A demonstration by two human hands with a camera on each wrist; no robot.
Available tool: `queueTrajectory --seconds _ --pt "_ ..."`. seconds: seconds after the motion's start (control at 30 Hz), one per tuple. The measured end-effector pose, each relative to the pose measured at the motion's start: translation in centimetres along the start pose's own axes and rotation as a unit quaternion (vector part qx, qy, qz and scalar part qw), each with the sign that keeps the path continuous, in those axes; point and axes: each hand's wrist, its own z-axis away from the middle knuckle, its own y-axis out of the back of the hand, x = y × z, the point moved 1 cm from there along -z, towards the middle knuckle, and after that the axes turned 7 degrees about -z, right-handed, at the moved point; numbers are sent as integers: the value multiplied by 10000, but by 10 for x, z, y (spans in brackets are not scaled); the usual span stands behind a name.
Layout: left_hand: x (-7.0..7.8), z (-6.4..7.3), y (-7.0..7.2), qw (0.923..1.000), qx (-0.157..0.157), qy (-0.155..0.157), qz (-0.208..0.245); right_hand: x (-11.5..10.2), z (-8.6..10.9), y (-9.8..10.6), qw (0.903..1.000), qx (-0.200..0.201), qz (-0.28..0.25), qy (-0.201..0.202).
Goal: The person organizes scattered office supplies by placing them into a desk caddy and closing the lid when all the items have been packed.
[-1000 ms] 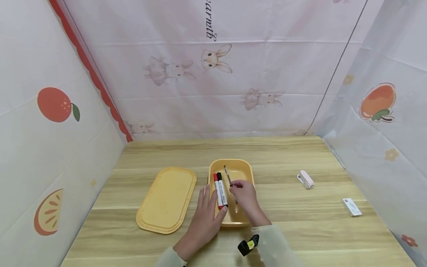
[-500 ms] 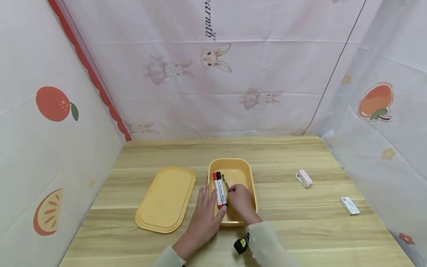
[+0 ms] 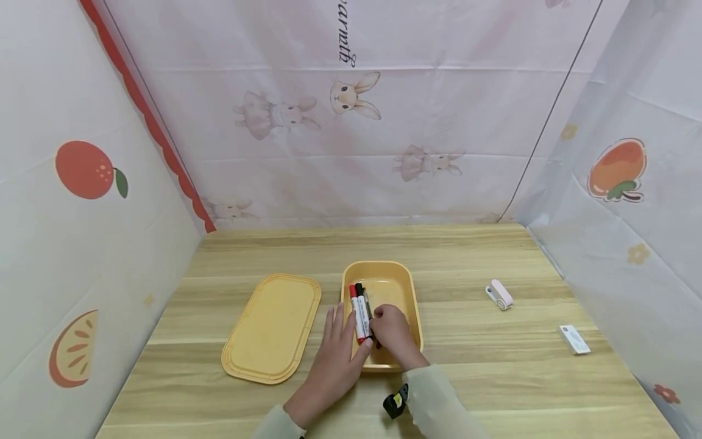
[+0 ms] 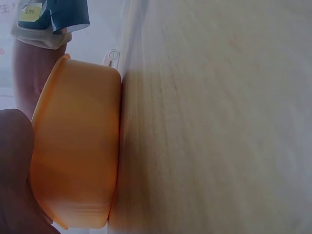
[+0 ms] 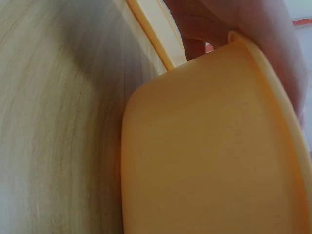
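Note:
In the head view, a yellow plastic box (image 3: 390, 291) stands on the table. Two whiteboard markers lie side by side along its left wall: a red-capped marker (image 3: 357, 314) and a black-capped marker (image 3: 364, 312). Close against their right side is a slim dark pen (image 3: 368, 302); my right hand (image 3: 392, 329), inside the box, pinches it and covers its lower part. My left hand (image 3: 336, 364) rests over the box's left rim with its fingers extended, the thumb by the markers' near ends. In the left wrist view, the box's outer wall (image 4: 80, 141) fills much of the left side.
A yellow lid (image 3: 272, 329) lies flat to the left of the box. Over on the right are a small pink-and-white object (image 3: 499, 294) and a small white box (image 3: 574, 339). Printed cloth hangs behind and at both sides of the table.
My right hand has moved left and slightly nearer, bringing the pen down alongside the black-capped marker. The left hand has stayed where it was.

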Motion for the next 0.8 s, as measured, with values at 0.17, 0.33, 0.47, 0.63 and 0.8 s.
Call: queueTrajectory --seconds 0.17,0.33,0.47,0.63,0.8 --pt "0 0 -1 10000 -9 37 16 1 0 -1 10000 -62 -32 -30" --pt "1 1 0 10000 -5 31 11 -2 -1 -1 9998 -84 -84 -179" --pt "1 1 0 10000 14 3 17 -8 -1 3 9999 15 -105 -76" --pt "0 1 0 10000 58 -32 -17 -17 -1 15 9995 78 -48 302" --pt "0 0 0 10000 27 -13 -88 -30 0 31 9971 53 47 764"
